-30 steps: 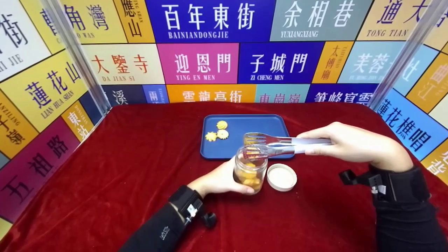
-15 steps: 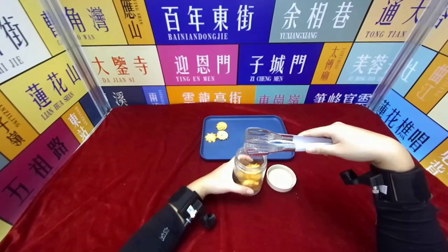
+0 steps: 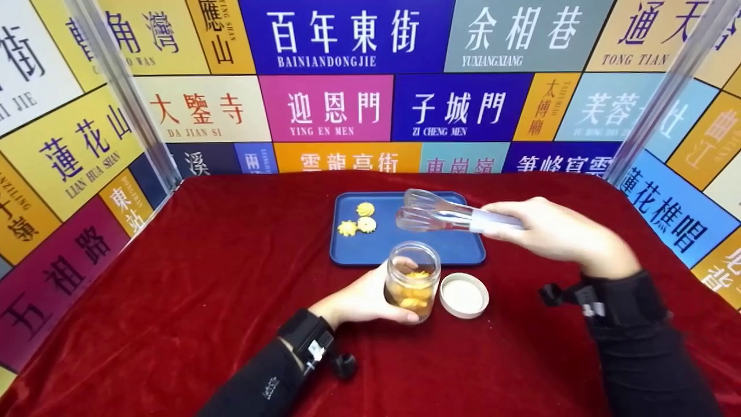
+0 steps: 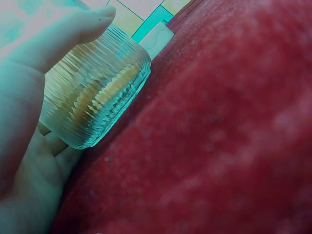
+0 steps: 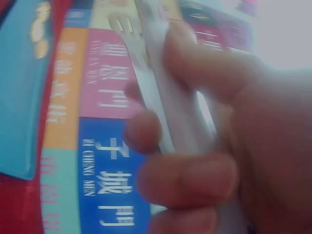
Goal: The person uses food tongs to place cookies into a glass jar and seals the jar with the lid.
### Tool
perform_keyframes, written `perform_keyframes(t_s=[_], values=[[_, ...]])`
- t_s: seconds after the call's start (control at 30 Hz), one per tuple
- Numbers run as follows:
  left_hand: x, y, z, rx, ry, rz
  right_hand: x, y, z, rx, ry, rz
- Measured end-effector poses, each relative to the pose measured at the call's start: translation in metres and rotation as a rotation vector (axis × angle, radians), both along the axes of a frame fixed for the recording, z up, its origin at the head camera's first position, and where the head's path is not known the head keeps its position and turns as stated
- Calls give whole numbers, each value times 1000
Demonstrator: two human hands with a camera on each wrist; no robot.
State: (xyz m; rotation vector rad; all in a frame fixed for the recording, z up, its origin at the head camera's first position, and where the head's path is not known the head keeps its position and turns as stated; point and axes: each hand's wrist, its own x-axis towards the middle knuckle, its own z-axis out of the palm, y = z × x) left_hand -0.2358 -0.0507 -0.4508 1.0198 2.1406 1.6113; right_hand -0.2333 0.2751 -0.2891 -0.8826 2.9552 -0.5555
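My left hand [image 3: 362,300] grips a clear glass jar [image 3: 425,278] with yellow cookies inside, thumb across its near side. In the left wrist view the jar's ribbed wall [image 4: 109,61] shows cookies behind it. My right hand [image 3: 558,231] holds metal tongs [image 3: 463,218] by their pale handles, fingers curled round them. The tongs' slotted heads hang over the blue tray [image 3: 391,252], beyond the jar's open mouth; whether they hold anything is unclear. Three yellow cookies [image 3: 366,225] lie at the tray's left. In the right wrist view the fingers [image 5: 187,180] wrap the handles.
A white round lid [image 3: 464,295] lies right of the jar on the red cloth [image 3: 202,278]. Behind the table stands a backdrop [image 3: 333,107] of coloured panels with writing, between metal posts [image 3: 660,87].
The tongs have lifted out of the jar's mouth and moved away over the tray, and their heads have drawn closer together. The left hand and jar have stayed in place.
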Motion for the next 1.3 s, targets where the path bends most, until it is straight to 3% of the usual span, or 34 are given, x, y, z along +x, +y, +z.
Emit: perform_keyframes(t_s=[0.3, 0.53, 0.73, 0.93, 1.3], values=[[0, 1, -3, 16, 8, -10, -59, -34, -46, 17, 13, -42], [0, 2, -4, 52, -1, -43, -88, -59, -66, 24, -42, -31], [1, 0, -4, 33, 21, -16, -97, -73, -77, 36, -71, -14], [0, 0, -3, 27, 14, -12, -96, -86, -84, 58, -68, -19], [-2, -1, -1, 14, 25, -9, -92, -88, -86, 134, 8, -38]])
